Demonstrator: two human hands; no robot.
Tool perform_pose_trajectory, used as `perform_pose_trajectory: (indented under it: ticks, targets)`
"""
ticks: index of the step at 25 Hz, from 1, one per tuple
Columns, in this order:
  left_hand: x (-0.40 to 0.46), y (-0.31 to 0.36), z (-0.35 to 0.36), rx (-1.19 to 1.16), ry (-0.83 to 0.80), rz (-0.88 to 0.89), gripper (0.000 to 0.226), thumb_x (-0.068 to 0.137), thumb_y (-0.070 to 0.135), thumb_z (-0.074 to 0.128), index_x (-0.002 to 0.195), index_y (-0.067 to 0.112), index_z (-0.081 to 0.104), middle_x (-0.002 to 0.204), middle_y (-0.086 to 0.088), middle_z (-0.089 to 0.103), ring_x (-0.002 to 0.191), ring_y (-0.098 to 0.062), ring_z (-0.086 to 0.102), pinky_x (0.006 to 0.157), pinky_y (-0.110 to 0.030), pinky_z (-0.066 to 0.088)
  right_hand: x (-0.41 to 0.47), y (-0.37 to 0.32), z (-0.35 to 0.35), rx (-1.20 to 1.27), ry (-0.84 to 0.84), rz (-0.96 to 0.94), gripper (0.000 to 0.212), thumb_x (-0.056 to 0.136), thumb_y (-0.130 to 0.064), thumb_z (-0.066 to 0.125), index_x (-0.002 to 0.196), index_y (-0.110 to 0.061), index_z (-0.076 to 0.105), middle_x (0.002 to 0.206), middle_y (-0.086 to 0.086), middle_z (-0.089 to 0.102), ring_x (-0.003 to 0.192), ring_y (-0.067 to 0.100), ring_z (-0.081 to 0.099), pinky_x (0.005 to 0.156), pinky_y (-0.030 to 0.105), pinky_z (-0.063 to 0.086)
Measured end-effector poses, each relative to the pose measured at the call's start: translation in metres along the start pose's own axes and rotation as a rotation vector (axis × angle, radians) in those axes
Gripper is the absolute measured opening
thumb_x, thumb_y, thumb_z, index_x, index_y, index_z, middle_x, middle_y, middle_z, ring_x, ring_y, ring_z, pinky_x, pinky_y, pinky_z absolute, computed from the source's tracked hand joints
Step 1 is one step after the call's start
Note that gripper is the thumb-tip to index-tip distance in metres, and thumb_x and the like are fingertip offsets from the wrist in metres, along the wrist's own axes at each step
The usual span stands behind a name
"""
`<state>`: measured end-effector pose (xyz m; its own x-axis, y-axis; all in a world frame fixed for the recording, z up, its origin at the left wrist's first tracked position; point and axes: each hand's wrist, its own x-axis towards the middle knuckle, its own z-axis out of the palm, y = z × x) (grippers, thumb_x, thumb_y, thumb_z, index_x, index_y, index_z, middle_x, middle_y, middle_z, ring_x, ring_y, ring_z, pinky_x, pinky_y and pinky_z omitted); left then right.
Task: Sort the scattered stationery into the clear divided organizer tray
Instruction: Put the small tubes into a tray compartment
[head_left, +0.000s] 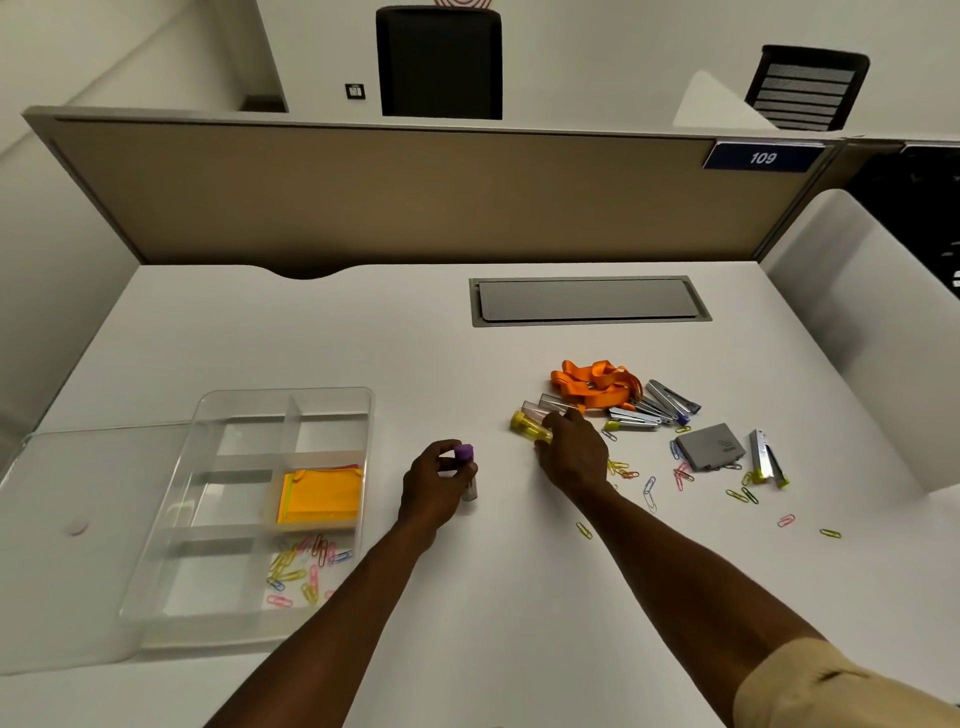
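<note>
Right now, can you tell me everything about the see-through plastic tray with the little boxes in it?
The clear plastic divided organizer tray sits flat on the white desk, left of both hands, and neither hand touches it. Frosted dividers split it into compartments. One right-hand compartment holds a stack of orange and yellow sticky notes; the one nearer holds coloured paper clips. The rest look empty.

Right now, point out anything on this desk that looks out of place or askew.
Loose paper clips lie scattered across the desk on the right, while others already sit in the organizer tray in its near right compartment. The orange lanyard lies tangled over the staplers. Nothing looks damaged or spilled.
</note>
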<state>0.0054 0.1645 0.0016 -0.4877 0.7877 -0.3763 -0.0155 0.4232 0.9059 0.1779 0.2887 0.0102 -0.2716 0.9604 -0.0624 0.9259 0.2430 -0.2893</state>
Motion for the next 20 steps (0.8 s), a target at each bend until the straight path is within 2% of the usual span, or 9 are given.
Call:
perform_pose_trajectory:
  ticks: [4, 6, 8, 9, 11, 14, 16, 17, 20]
  targets:
    - [0.0, -0.001, 0.002, -0.165, -0.013, -0.099, 0.022, 0.09, 0.014, 0.067, 0.11, 0.023, 0.066, 0.098, -0.005, 0.069, 0.089, -0.024, 0.07, 0.079, -0.038, 0.06, -0.007, -0.008, 0.004, 0.132, 0.009, 0.057, 0.024, 0.084, -0.031, 0.071, 0.106, -0.023, 0.067, 0.109, 0.004, 0.062, 0.098, 0.024, 0.062, 0.077, 0.034, 0.049]
    - [0.0, 0.003, 0.005, -0.297, -0.029, -0.17, 0.022, 0.091, 0.007, 0.065, 0.111, 0.015, 0.064, 0.096, -0.01, 0.07, 0.087, -0.027, 0.07, 0.077, -0.039, 0.06, -0.019, -0.019, 0.007, 0.396, -0.024, 0.103, 0.023, 0.083, -0.034, 0.073, 0.102, -0.021, 0.07, 0.099, -0.001, 0.068, 0.084, 0.019, 0.067, 0.074, 0.031, 0.054]
    - [0.004, 0.002, 0.008, -0.327, -0.025, -0.207, 0.023, 0.089, 0.008, 0.066, 0.109, 0.018, 0.06, 0.101, -0.012, 0.07, 0.091, -0.031, 0.07, 0.084, -0.045, 0.059, -0.035, -0.032, 0.01, 0.69, -0.141, 0.124, 0.021, 0.082, -0.032, 0.075, 0.097, -0.018, 0.073, 0.09, 0.0, 0.072, 0.067, 0.018, 0.071, 0.058, 0.029, 0.057]
    - [0.005, 0.002, 0.01, -0.303, -0.019, -0.212, 0.023, 0.089, 0.01, 0.067, 0.108, 0.021, 0.057, 0.106, -0.013, 0.068, 0.095, -0.032, 0.069, 0.086, -0.047, 0.058, -0.043, -0.037, 0.011, 0.757, -0.208, 0.107, 0.019, 0.082, -0.03, 0.076, 0.095, -0.017, 0.073, 0.088, 0.001, 0.073, 0.063, 0.018, 0.072, 0.051, 0.024, 0.054]
    - [0.006, 0.002, 0.011, -0.249, -0.006, -0.208, 0.026, 0.09, 0.014, 0.066, 0.11, 0.025, 0.053, 0.113, -0.012, 0.064, 0.101, -0.031, 0.066, 0.089, -0.047, 0.057, -0.053, -0.04, 0.017, 0.742, -0.277, 0.043, 0.018, 0.084, -0.032, 0.074, 0.096, -0.019, 0.075, 0.088, -0.001, 0.074, 0.062, 0.015, 0.072, 0.052, 0.021, 0.052]
    - [0.006, 0.0, 0.011, -0.231, -0.055, -0.178, 0.03, 0.091, 0.015, 0.066, 0.117, 0.025, 0.055, 0.117, -0.011, 0.064, 0.104, -0.028, 0.065, 0.089, -0.048, 0.057, -0.049, -0.036, 0.019, 0.594, -0.309, -0.053, 0.024, 0.084, -0.043, 0.072, 0.098, -0.024, 0.077, 0.09, -0.007, 0.076, 0.064, 0.01, 0.07, 0.071, 0.031, 0.059]
    - [0.005, -0.002, 0.009, -0.219, -0.08, -0.162, 0.028, 0.09, 0.015, 0.068, 0.115, 0.026, 0.06, 0.115, -0.012, 0.067, 0.102, -0.028, 0.067, 0.086, -0.047, 0.059, -0.038, -0.029, 0.015, 0.52, -0.359, -0.093, 0.029, 0.082, -0.05, 0.071, 0.095, -0.026, 0.079, 0.091, -0.009, 0.076, 0.068, 0.007, 0.069, 0.076, 0.033, 0.058]
    - [0.005, -0.002, 0.009, -0.235, -0.083, -0.163, 0.027, 0.089, 0.014, 0.069, 0.113, 0.025, 0.062, 0.113, -0.013, 0.067, 0.101, -0.029, 0.067, 0.083, -0.044, 0.06, -0.031, -0.026, 0.011, 0.495, -0.317, -0.073, 0.031, 0.081, -0.052, 0.072, 0.095, -0.025, 0.078, 0.094, -0.009, 0.076, 0.071, 0.007, 0.069, 0.077, 0.032, 0.058]
    - [0.003, 0.0, 0.005, -0.313, -0.088, -0.193, 0.029, 0.089, 0.011, 0.068, 0.114, 0.025, 0.063, 0.115, -0.014, 0.067, 0.103, -0.031, 0.067, 0.077, -0.04, 0.06, -0.004, -0.009, -0.006, 0.32, 0.047, 0.047, 0.038, 0.082, -0.039, 0.073, 0.115, -0.02, 0.069, 0.116, 0.003, 0.067, 0.102, 0.02, 0.064, 0.088, 0.034, 0.049]
